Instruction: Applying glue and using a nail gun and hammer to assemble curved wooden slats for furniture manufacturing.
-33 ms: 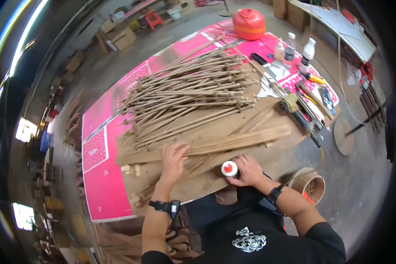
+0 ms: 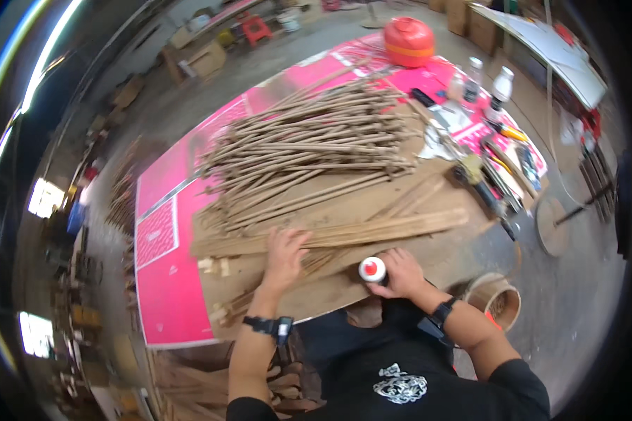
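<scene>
My right hand [image 2: 402,272] is wrapped round a white bottle with a red tip [image 2: 372,269], held at the table's near edge. The bottle's lower part is hidden from above. To the left, my left hand [image 2: 286,258] rests with its fingers apart on the near edge of a stack of long, flat wooden strips [image 2: 386,226]. More thin strips lie loosely under and in front of that stack. Beyond it, a large pile of thin wooden rods [image 2: 316,147] with knobby ends covers the middle of the table.
Pink printed sheeting [image 2: 168,295] and brown board cover the table. A power tool [image 2: 479,184] and several hand tools lie at right, below plastic bottles [image 2: 501,88]. A red round container [image 2: 409,43] stands at the far edge. A bucket [image 2: 495,298] sits on the floor at right.
The whole view has shifted slightly, so the table appears a little further right. Both hands keep their places, the right one still round the bottle.
</scene>
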`<state>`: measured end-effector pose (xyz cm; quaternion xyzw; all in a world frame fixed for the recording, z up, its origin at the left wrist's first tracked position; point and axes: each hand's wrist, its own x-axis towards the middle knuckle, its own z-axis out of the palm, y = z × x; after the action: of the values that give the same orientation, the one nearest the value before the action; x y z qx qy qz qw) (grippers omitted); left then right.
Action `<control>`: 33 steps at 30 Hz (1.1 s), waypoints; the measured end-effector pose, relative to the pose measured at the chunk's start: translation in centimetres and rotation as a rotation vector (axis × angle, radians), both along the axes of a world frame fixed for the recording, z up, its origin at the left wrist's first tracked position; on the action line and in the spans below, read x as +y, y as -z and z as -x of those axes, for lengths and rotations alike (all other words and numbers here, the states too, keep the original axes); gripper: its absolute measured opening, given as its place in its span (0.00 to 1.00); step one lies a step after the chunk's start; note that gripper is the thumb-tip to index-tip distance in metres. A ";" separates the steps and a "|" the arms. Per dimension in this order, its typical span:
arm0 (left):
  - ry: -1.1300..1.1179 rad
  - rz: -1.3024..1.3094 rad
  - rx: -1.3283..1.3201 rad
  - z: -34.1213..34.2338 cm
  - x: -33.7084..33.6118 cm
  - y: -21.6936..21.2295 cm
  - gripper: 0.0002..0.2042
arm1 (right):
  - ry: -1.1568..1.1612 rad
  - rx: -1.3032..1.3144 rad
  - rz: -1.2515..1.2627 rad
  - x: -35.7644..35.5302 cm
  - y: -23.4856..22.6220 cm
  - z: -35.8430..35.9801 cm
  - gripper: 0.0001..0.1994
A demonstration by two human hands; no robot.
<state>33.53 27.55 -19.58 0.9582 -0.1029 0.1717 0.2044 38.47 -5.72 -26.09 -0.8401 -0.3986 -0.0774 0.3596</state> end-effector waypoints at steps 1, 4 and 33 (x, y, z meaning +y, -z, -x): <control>-0.011 -0.061 0.017 0.2 0.1 0.8 0.22 | -0.067 -0.018 -0.016 0.1 0.0 0.2 0.31; 0.003 -0.028 0.015 0.4 0.0 2.8 0.21 | -0.052 -0.065 0.000 0.5 0.0 0.4 0.31; -0.019 0.185 0.111 2.3 -1.1 5.2 0.21 | 0.027 -0.137 0.023 1.1 -0.1 0.7 0.32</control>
<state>31.19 26.48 -24.78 0.9441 -0.0660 0.1291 0.2959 37.76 -4.66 -26.03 -0.8422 -0.4117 -0.1351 0.3208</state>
